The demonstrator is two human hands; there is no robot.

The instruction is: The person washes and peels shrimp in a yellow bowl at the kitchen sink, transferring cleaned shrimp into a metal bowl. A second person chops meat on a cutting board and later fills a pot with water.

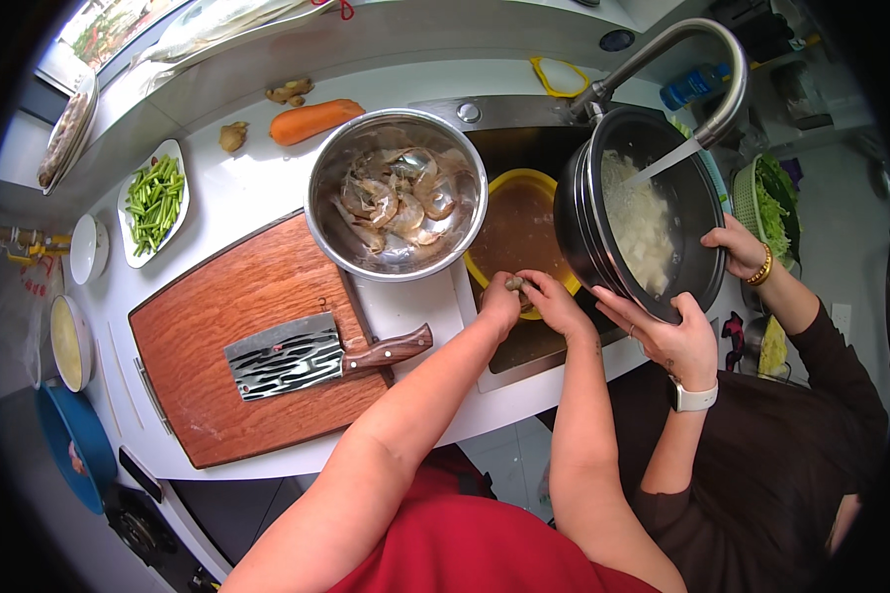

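Note:
Over the near edge of the sink, my left hand [501,304] and my right hand [556,302] meet, fingers closed around a small greyish shrimp [515,284]. Fingers cover much of it. Just beyond lies a yellow basin [554,176] of brownish water. To the left stands a steel bowl [324,232] with several raw shrimp [371,201] in it. On my right, a co-worker's hands [677,341] tilt a black pot [585,212] holding white rice [638,212] and water, while a stream runs into it from the curved faucet [737,84].
A cleaver [292,358] lies on the wooden cutting board [203,296], handle toward me. Behind are a carrot [311,121], ginger [233,136] and a plate of chopped green stalks [155,203]. A blue basin [74,435] sits far left. The co-worker stands close at my right.

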